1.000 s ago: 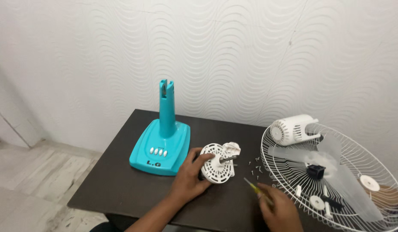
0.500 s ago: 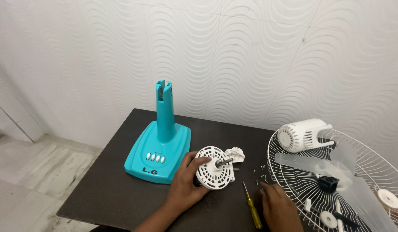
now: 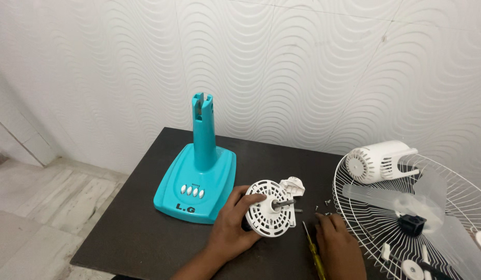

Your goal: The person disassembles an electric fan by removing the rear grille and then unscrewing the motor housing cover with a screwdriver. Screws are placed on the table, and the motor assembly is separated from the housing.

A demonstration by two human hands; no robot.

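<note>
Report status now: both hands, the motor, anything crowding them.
Left hand grips white fan motor, shaft up. Right hand at loose screws, nothing visibly gripped. Yellow screwdriver lies between the hands; wire guard close right.

Left hand (image 3: 231,228) around white motor housing (image 3: 270,208)

Wall (image 3: 303,67): white, covered in panels with a raised pattern of repeated wavy ridges; thin seams between panels run across the upper part and down the right side. Evenly lit, with soft shading along the ridges.

Side wall (image 3: 12,140): plain white, at far left, crossed by one slanting line.

Floor (image 3: 48,207): pale tiles with faint grey veining and narrow joints, seen at lower left.

Surface (image 3: 142,228): dark brown, matte, rectangular top set with its far edge against the wall; near left corner visible above the floor.
</note>
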